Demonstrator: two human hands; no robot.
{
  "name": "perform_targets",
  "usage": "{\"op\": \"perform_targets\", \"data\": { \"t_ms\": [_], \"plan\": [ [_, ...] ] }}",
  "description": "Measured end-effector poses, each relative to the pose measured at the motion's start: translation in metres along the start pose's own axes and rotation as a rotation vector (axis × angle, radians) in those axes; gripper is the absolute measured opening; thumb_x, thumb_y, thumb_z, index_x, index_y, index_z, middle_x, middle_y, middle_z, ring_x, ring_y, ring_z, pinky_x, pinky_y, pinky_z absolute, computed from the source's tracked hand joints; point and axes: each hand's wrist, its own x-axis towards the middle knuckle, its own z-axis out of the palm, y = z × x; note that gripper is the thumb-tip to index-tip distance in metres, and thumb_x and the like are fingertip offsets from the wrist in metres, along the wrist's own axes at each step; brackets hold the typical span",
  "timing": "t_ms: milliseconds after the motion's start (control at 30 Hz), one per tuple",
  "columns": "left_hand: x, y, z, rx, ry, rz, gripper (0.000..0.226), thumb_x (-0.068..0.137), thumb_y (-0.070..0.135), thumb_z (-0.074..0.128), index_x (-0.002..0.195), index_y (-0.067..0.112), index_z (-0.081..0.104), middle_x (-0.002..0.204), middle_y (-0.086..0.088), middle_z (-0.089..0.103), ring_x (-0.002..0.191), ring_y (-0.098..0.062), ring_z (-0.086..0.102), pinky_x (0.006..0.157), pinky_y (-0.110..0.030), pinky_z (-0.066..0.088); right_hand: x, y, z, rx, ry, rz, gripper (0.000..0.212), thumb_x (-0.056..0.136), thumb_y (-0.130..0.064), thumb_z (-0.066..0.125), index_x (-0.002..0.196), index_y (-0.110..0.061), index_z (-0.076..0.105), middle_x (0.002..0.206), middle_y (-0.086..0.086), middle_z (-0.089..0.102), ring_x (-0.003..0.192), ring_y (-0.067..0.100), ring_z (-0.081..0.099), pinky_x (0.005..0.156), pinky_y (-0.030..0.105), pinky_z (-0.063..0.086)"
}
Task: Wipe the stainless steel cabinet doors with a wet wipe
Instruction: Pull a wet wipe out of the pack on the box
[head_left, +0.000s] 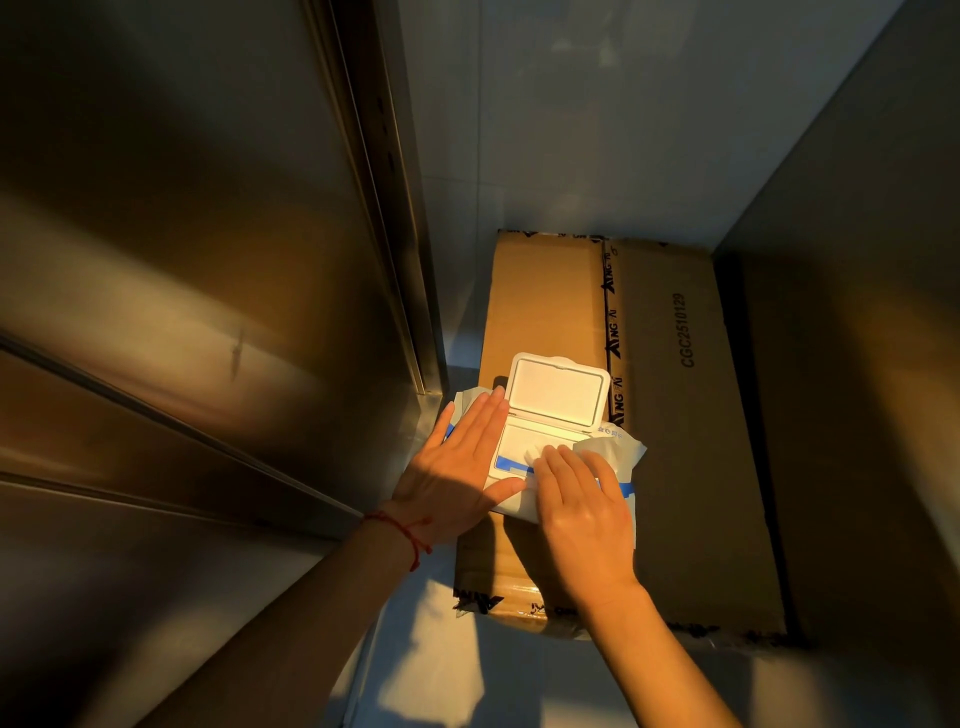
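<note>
A white and blue pack of wet wipes (618, 447) lies on a cardboard box, its white flip lid (557, 392) standing open. My left hand (457, 467) presses flat on the pack's left side, fingers spread. My right hand (582, 504) rests over the pack's opening, and its fingertips pinch a white wet wipe (535, 456) sticking out there. The stainless steel cabinet doors (182, 260) fill the left of the view, lit orange.
The cardboard box (691, 415) lies on a pale floor (441, 665) between the steel cabinet and a dark panel (857, 364) on the right. A pale tiled wall (597, 119) stands behind it. A red string circles my left wrist.
</note>
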Motion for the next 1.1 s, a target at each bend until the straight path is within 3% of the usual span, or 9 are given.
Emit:
{"op": "perform_targets", "data": {
  "t_ms": [533,733,967,1100],
  "plan": [
    [0.0,-0.001,-0.003,-0.026,-0.039,-0.017,0.066,0.098,0.054,0.027,0.132,-0.002,0.036,0.13,-0.022,0.054,0.119,-0.034,0.055,0.095,-0.055,0.043,-0.007,0.0,-0.007,0.096,0.104,-0.006,0.051,0.04,-0.015,0.096,0.085,-0.001,0.075,0.092,0.015,0.073,0.086,0.028,0.072,0.076,0.044,0.055],
    [0.002,0.0,-0.005,-0.034,-0.086,-0.024,0.067,0.098,0.054,0.023,0.133,-0.002,0.034,0.13,-0.022,0.054,0.119,-0.034,0.054,0.097,-0.055,0.037,-0.016,0.0,-0.015,0.065,0.133,-0.044,0.046,0.046,-0.011,0.092,0.087,0.0,0.075,0.095,0.016,0.072,0.09,0.029,0.071,0.076,0.044,0.055],
    [0.003,-0.001,-0.008,-0.05,-0.166,-0.054,0.071,0.098,0.056,0.018,0.136,-0.002,0.03,0.135,-0.023,0.049,0.124,-0.034,0.049,0.099,-0.057,0.03,-0.012,-0.002,-0.012,0.046,0.091,-0.013,0.067,0.043,-0.014,0.095,0.104,-0.001,0.07,0.102,0.017,0.071,0.094,0.029,0.07,0.077,0.043,0.055],
    [0.005,0.0,-0.009,-0.063,-0.208,-0.086,0.072,0.098,0.058,0.015,0.137,-0.002,0.029,0.136,-0.023,0.048,0.125,-0.034,0.047,0.098,-0.058,0.031,-0.008,-0.002,-0.011,0.029,0.086,-0.014,0.056,0.044,-0.01,0.094,0.096,0.0,0.074,0.099,0.016,0.072,0.093,0.028,0.07,0.076,0.043,0.055]
  ]
}}
